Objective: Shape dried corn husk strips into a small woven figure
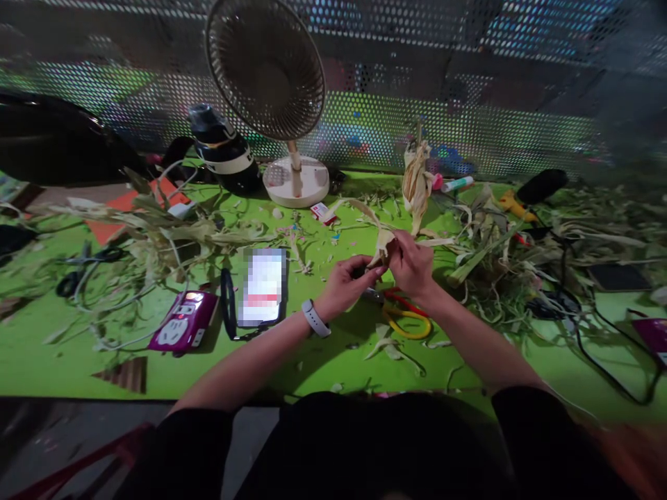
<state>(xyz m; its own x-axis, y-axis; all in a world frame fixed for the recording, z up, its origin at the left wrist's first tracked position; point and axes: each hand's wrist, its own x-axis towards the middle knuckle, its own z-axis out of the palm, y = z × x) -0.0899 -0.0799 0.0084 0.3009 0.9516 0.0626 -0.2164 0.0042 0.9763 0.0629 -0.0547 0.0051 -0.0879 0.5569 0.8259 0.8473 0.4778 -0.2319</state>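
Both my hands meet over the middle of the green table [323, 368], fingers closed on a pale dried corn husk [384, 244]. My left hand [347, 281], with a light watch band [315, 318] at its wrist, pinches the husk's lower end. From the right, my right hand [411, 260] grips its side, and a long strip of it curls up to the left. Scissors with red and yellow handles [409, 326] lie just below my hands, their blades partly hidden. Behind stands an upright bundle of husks [415, 177].
A white desk fan [296, 182] and a dark bottle [224, 156] stand at the back. Left of my hands lie a lit phone [263, 286], a purple power strip [185, 321] and dark scissors [86, 264]. Husk scraps [495, 250] pile up right, near a glue gun [521, 205] and cables.
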